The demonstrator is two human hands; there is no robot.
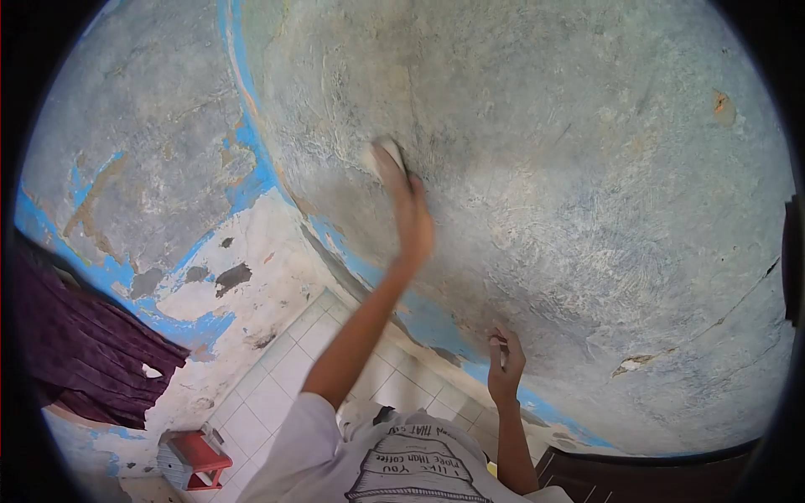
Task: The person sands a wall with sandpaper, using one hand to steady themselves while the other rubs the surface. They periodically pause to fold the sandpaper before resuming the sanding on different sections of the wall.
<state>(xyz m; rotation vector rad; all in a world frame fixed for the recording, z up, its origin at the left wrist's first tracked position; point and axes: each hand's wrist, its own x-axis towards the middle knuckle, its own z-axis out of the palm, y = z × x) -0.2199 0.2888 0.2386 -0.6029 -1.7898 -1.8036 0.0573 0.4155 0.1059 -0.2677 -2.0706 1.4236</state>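
Observation:
My left hand [409,205] is raised against the grey, rough wall [520,151], with its fingers on a pale block-like piece [391,159] that lies flat on the surface. The hand is slightly blurred, and the piece's dark edge shows beside the fingers. Lower and to the right, my right hand [506,360] is held near the wall with its fingers curled inward. Whether something small is between those fingers is too unclear to tell. Flaking blue paint [436,329] runs along the wall's lower part, behind and between my arms.
A purple curtain [84,335] hangs at the left, above a red stool [205,459] on the white tiled floor [289,360]. The wall's corner runs down left of my left hand. A dark brown object [620,478] stands at the lower right.

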